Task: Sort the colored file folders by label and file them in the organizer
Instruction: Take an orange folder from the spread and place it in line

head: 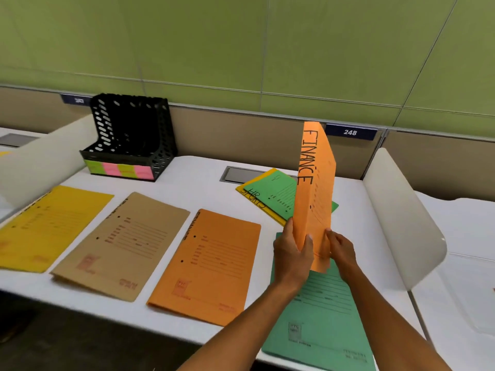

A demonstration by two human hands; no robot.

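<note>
Head view: left hand (292,253) and right hand (340,247) both pinch the bottom edge of the upright FINANCE folder (314,194), right of centre, above the green folder (321,311). Organizer (128,137) sits far left. Risk: held only at its base, the folder may flop or slip during transfer.
</note>
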